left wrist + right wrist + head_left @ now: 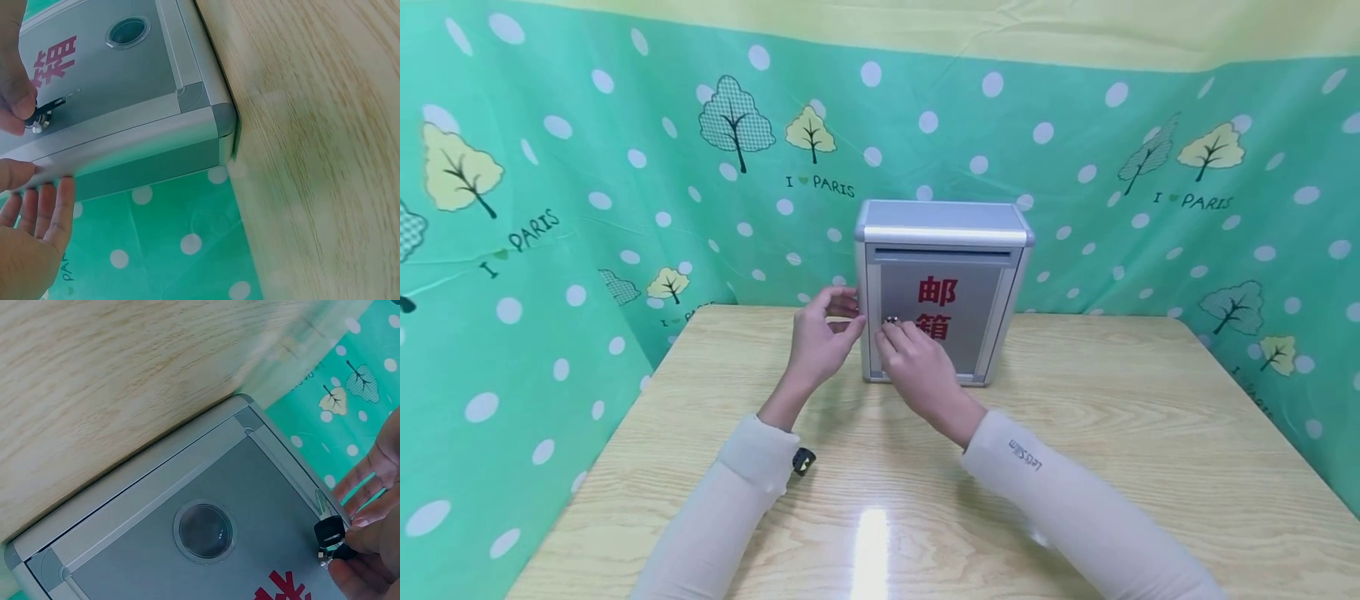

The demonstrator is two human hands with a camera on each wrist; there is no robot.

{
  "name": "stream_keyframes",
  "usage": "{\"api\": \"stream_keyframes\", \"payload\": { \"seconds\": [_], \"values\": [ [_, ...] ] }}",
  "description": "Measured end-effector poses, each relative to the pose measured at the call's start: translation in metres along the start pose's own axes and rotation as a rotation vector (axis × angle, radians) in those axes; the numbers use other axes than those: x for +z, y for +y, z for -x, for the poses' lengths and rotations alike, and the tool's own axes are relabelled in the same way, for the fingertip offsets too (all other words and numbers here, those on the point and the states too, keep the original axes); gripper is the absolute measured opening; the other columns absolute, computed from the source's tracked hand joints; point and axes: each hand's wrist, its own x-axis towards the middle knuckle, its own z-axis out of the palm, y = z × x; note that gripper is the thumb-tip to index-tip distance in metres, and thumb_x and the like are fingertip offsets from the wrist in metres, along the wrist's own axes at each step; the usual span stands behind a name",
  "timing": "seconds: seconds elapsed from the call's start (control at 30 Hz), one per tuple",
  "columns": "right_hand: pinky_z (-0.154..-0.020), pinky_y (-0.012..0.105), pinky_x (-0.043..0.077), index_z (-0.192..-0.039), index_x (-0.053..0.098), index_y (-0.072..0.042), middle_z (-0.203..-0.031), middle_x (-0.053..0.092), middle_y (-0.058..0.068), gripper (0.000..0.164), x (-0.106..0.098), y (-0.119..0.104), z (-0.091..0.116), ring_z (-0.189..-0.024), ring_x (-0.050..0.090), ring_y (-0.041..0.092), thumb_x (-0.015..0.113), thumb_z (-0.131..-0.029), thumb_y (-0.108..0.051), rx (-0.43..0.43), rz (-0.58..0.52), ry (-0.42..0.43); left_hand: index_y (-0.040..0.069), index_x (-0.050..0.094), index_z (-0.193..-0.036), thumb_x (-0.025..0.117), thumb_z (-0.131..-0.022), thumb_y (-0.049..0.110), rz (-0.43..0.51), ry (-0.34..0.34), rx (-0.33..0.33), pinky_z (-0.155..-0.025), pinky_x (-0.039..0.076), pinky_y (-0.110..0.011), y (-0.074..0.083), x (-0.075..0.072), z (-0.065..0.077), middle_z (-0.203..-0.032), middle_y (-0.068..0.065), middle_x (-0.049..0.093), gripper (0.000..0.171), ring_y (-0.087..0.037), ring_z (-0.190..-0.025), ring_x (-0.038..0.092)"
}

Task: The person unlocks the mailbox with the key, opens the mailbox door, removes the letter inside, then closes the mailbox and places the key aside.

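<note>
A silver-grey mailbox (977,308) with red characters on its front stands upright on the table. My right hand (917,362) pinches the black head of a key at the lock (39,122), near the door's left edge. A second key with a black head (329,531) hangs by the lock, its metal blade pointing away from the fingers. My left hand (822,337) touches the mailbox's left side with thumb and fingertips, the fingers loosely bent. The key's tip is hidden at the lock.
A mail slot (943,256) runs across the mailbox's upper front, and a round window (204,531) sits low on the door. Behind the wooden table (1112,400) hangs a green dotted curtain (647,192). Beside the left cuff is a small black item (803,461).
</note>
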Motion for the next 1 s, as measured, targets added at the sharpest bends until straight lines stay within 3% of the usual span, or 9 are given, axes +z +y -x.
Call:
{"api": "stream_keyframes", "payload": {
  "seconds": [0.33,0.53,0.8,1.0],
  "values": [
    [-0.086,0.029,0.063,-0.114,0.073,0.004,-0.112,0.073,0.018,0.027,0.0012,-0.0013,0.0014,-0.097,0.069,0.027,0.074,-0.087,0.008,0.126,-0.168,0.047,-0.001,0.063,-0.121,0.074,-0.089,-0.005,-0.010,0.009,0.024,-0.080,0.064,-0.027,-0.0006,0.0013,0.0005,-0.105,-0.014,0.068,0.034,-0.027,-0.095,0.069],
    [-0.087,0.031,0.063,-0.112,0.074,0.004,-0.110,0.074,0.017,0.029,0.0030,-0.0019,0.0014,-0.095,0.070,0.027,0.076,-0.084,0.010,0.182,-0.245,0.079,-0.001,0.062,-0.123,0.074,-0.090,-0.004,-0.015,0.008,0.020,-0.081,0.064,-0.029,0.0000,0.0011,0.0010,-0.106,-0.014,0.068,0.035,-0.027,-0.096,0.069],
    [-0.089,0.034,0.063,-0.109,0.076,0.002,-0.107,0.075,0.015,0.021,0.0033,-0.0048,0.0002,-0.098,0.072,0.027,0.076,-0.088,0.003,0.337,-0.401,0.105,-0.001,0.063,-0.123,0.074,-0.090,-0.004,0.002,0.007,0.000,-0.082,0.065,-0.034,0.0004,0.0009,0.0015,-0.106,-0.015,0.068,0.035,-0.028,-0.097,0.069],
    [-0.083,0.029,0.064,-0.107,0.076,0.002,-0.105,0.075,0.015,0.017,0.0073,-0.0058,0.0008,-0.095,0.074,0.026,0.075,-0.090,0.001,0.423,-0.488,0.173,-0.003,0.063,-0.122,0.074,-0.090,-0.005,0.005,0.011,0.010,-0.082,0.065,-0.035,0.0001,0.0008,0.0012,-0.105,-0.016,0.068,0.035,-0.029,-0.095,0.069]
  ]
}}
